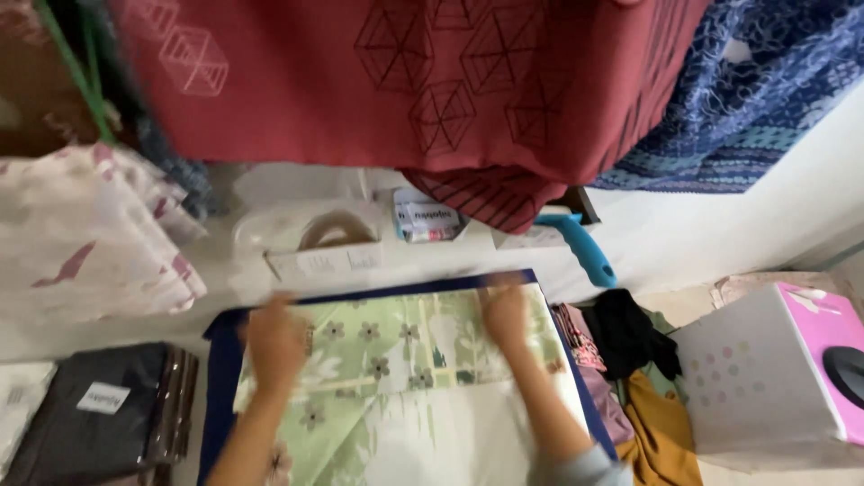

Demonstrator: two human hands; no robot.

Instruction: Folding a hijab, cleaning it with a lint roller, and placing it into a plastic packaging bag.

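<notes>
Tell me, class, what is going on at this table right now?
A person presses both bare hands flat on a green floral cloth lying on a dark blue board: left hand near its left edge, right hand near the upper right. Red patterned fabric hangs above. A roll of tape and a blue handle lie behind, a wrapped black package to the left, and a pink and white box on the right.
</notes>
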